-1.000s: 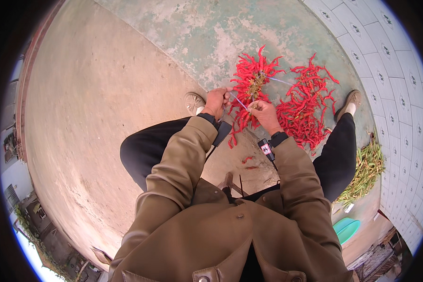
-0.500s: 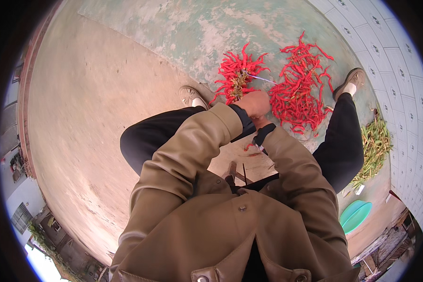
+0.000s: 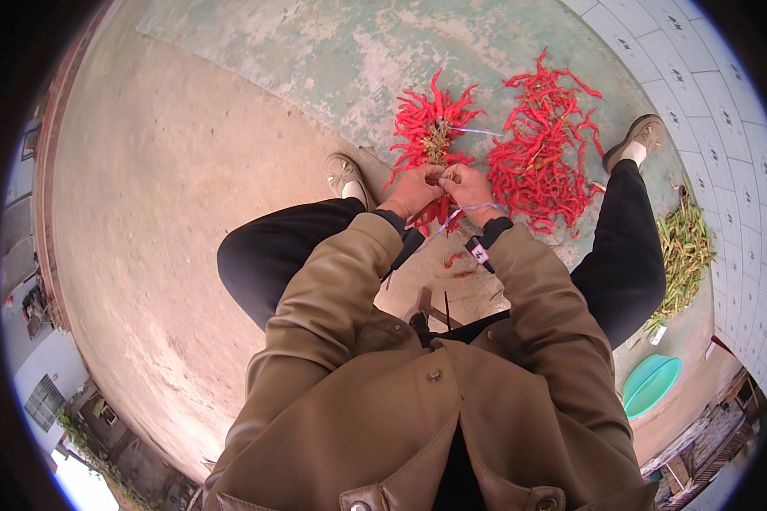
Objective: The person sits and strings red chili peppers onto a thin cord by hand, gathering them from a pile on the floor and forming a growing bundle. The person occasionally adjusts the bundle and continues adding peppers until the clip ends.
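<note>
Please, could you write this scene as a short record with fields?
Left hand: fingertips at the lower part of the chili bunch
Right hand: beside the left, at the same bunch
Cord: pale; one stretch below the hands, another from the bunch toward the loose chilies
Loose chilies: red pile, right of the bunch
Farther right: greenish heap, turquoise basin

Open floor (image 3: pixel 162 196) extends left beyond my left shoe (image 3: pixel 347 173); the chilli bunch (image 3: pixel 435 115) obstructs my left hand (image 3: pixel 412 191) and right hand (image 3: pixel 470 189) ahead, the chilli heap (image 3: pixel 540 153) bounds the right side, and cord (image 3: pixel 450 219) crosses my right wrist (image 3: pixel 487 215).
</note>
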